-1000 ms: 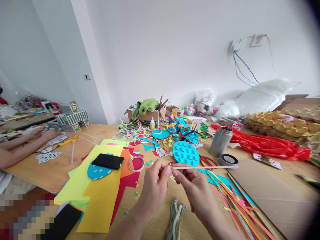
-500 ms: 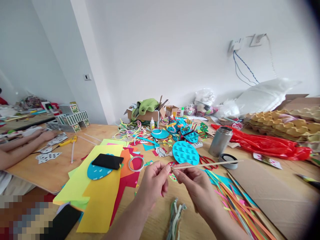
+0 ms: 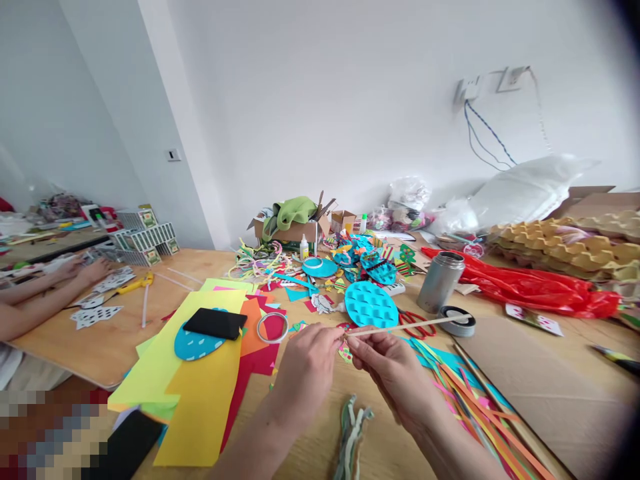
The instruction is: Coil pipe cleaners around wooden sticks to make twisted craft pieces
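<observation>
A thin, pale, straight strip [image 3: 425, 325], like a narrow stick or strip of card, is pinched in my right hand [image 3: 393, 370] and points off to the right. My left hand [image 3: 307, 367] is closed around its near end, its back turned toward me, so the fingertips are hidden. Just beyond the hands lies a blue disc [image 3: 371, 305] with raised bumps, and beside it red-handled scissors [image 3: 417, 327]. A bundle of green and white cords [image 3: 354, 433] rests on the table below, between my forearms.
Yellow paper sheets [image 3: 200, 413], a black phone [image 3: 215, 323] and a tape ring [image 3: 273, 327] are to the left. On the right are colored paper strips [image 3: 480, 413], brown cardboard [image 3: 545, 393], a metal bottle [image 3: 441, 281] and a black tape roll [image 3: 457, 321]. A co-worker's arms [image 3: 50, 293] reach over playing cards.
My left hand has rolled over, its back now facing up where the thumb showed before. The strip's far end has shifted slightly left and up; the right hand barely moved.
</observation>
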Demonstrator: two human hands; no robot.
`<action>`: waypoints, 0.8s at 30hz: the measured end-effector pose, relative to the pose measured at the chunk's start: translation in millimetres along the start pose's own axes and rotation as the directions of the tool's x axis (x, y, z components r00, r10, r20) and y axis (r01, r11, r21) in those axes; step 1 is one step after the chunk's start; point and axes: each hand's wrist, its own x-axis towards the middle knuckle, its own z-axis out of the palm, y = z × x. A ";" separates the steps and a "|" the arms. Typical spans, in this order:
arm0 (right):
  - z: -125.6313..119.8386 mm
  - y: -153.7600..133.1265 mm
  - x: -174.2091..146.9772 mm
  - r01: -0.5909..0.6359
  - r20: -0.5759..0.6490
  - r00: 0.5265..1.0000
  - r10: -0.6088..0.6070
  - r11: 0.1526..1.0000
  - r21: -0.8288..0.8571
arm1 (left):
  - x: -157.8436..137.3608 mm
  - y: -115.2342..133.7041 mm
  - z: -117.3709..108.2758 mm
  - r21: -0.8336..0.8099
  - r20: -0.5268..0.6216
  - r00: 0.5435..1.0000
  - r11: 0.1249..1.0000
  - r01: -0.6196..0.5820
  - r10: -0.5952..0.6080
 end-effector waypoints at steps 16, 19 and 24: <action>-0.9 4.8 1.5 -0.093 0.031 0.995 0.092 0.994 0.049 | -2.0 4.8 5.1 0.116 0.040 0.994 0.989 0.093 -0.098; -1.6 5.3 1.6 -0.073 0.041 0.997 0.072 0.997 0.014 | -2.2 7.1 3.6 0.043 0.061 0.985 0.986 0.161 -0.163; -7.8 3.5 2.9 0.011 0.081 0.997 0.004 0.983 -0.184 | -1.7 7.7 -0.7 -0.198 0.141 0.950 0.932 0.304 -0.280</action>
